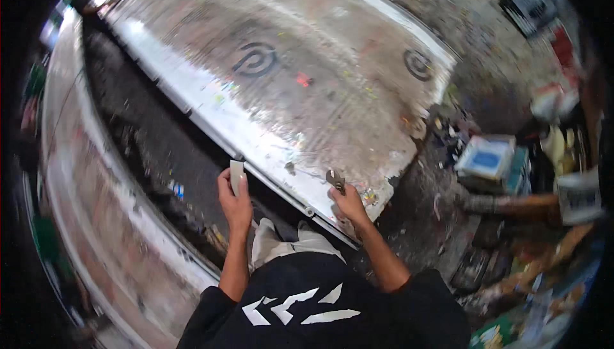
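Observation:
My left hand (235, 205) is closed round a flat, pale grey rectangular piece (236, 176), held upright beside the near edge of a long table; its exact kind cannot be made out. In my right hand (350, 204) is an adjustable wrench (335, 181), its jaws pointing up and away from me over the table's right end. The long table (358, 112) has a worn, paint-stained top with whitish edges. Dark round marks show on it, along with a small red-orange spot (303, 80).
Another long stained table (83, 176) runs along the left, across a dark gap with scraps on its floor. At right, a white tub with a blue patch (485, 157) stands among boxes and clutter. A dark box-like object (529, 7) lies far right. Someone's arm (89, 9) shows far left.

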Demonstrator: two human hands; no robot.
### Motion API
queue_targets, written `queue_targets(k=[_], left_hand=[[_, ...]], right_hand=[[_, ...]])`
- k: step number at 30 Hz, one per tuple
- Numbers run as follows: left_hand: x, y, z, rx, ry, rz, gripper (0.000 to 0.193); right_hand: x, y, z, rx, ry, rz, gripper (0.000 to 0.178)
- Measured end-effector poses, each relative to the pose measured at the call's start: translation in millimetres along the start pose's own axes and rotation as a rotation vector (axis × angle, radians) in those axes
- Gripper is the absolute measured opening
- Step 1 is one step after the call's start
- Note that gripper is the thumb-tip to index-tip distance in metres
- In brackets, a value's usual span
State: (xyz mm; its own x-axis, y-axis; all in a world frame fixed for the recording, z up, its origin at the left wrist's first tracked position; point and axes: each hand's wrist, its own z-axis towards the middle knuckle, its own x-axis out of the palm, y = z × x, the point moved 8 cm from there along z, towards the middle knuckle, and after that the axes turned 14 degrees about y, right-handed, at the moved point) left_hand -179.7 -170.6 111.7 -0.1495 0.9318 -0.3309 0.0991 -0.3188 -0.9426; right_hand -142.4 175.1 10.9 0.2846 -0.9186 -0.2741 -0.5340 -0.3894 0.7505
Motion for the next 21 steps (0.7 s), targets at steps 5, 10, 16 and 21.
queue_targets(k=[5,10,16,21], left_hand=[[-119.9,89.3,-101.5,-0.327,-0.442,-0.25,0.038],[-247.6,136.2,-263.4,-0.411,-0.97,-0.26,0.048],[-271.1,157.2,-449.4,-0.706,-1.277,0.025,0.049],[-204.3,250.5,-468.3,-0.665,-1.212,-0.084,0.04]], right_hand=[[57.2,75.7,25.5,-0.229,0.239,-0.345,0.036],[146.7,68.6,62.3,-0.302,0.592,-0.333,0.018],[269.5,71.8,26.9,-0.559,0.898,-0.789,0.022],[360.1,61.1,-67.1,-0.603,1.157,-1.052,0.035]])
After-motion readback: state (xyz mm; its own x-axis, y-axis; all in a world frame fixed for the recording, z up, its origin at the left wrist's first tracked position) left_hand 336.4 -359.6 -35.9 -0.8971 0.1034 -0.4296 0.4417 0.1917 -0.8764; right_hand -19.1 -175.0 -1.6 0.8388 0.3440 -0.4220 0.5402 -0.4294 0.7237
